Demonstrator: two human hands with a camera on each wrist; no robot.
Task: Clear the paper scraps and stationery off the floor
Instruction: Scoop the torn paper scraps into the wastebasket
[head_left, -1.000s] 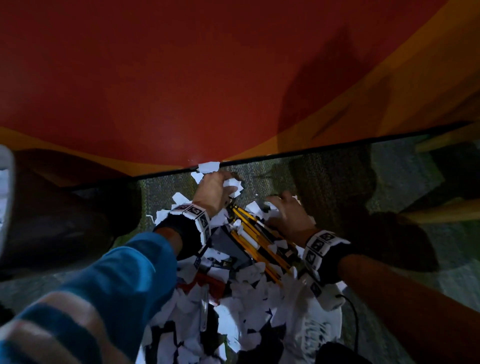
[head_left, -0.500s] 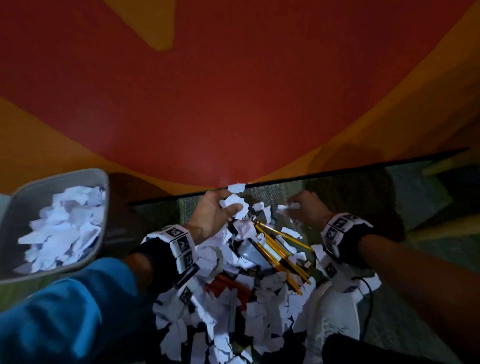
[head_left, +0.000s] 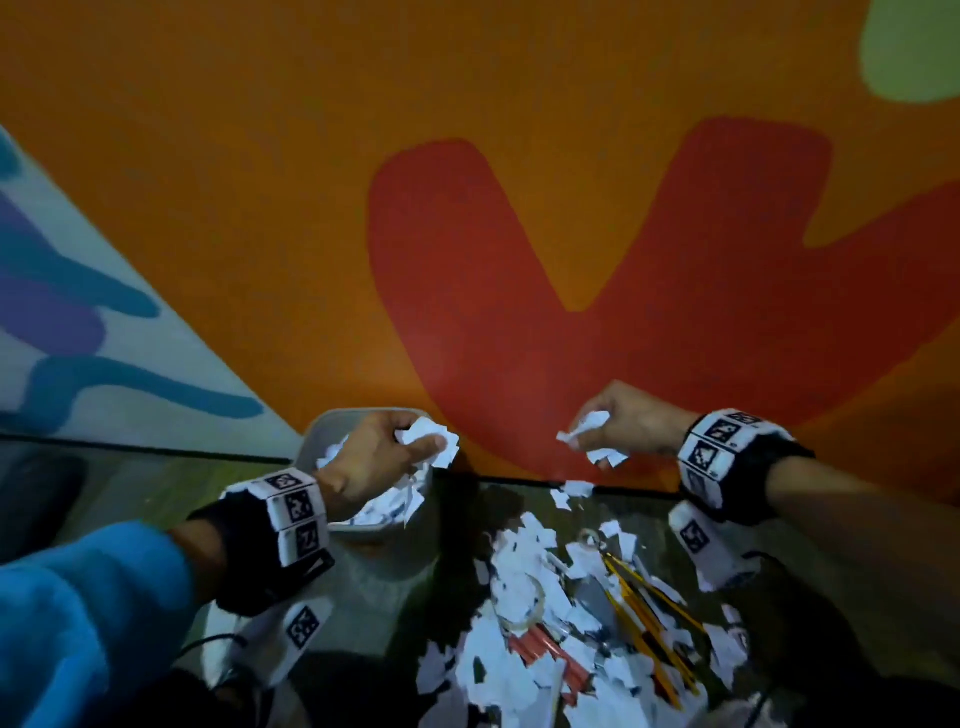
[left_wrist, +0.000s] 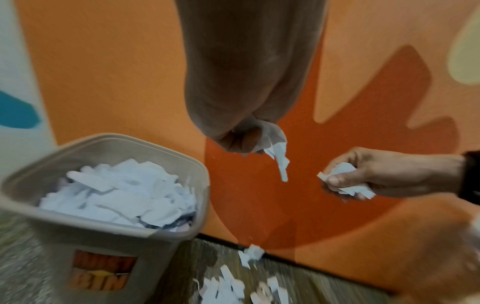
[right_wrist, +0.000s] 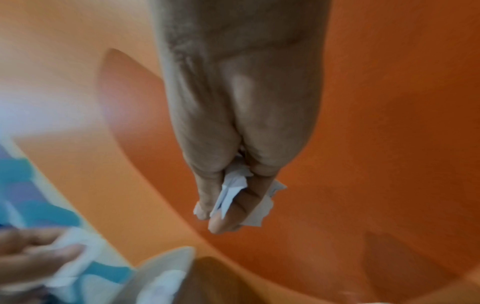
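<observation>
My left hand (head_left: 402, 447) grips a wad of white paper scraps (head_left: 434, 441) above the right rim of a grey bin (head_left: 358, 530). The bin (left_wrist: 109, 242) holds several white scraps and bears an orange label. My right hand (head_left: 597, 436) is raised to the right of the bin and grips more scraps (head_left: 589, 431); in the right wrist view paper (right_wrist: 233, 187) pokes out between its fingers (right_wrist: 233, 214). On the floor below lies a heap of scraps (head_left: 524, 639) with yellow pencils (head_left: 644, 618) and a red item (head_left: 550, 660).
A wall painted orange and red (head_left: 519, 234) stands right behind the bin, with a black skirting strip (head_left: 519, 480) along the carpet. A few loose scraps (left_wrist: 250, 255) lie by the skirting. My white shoe (head_left: 249, 649) is at the lower left.
Both hands have lifted off the floor heap with paper in them. The left hand has swung left over the bin; the right hand follows at the same height. The view has tilted up.
</observation>
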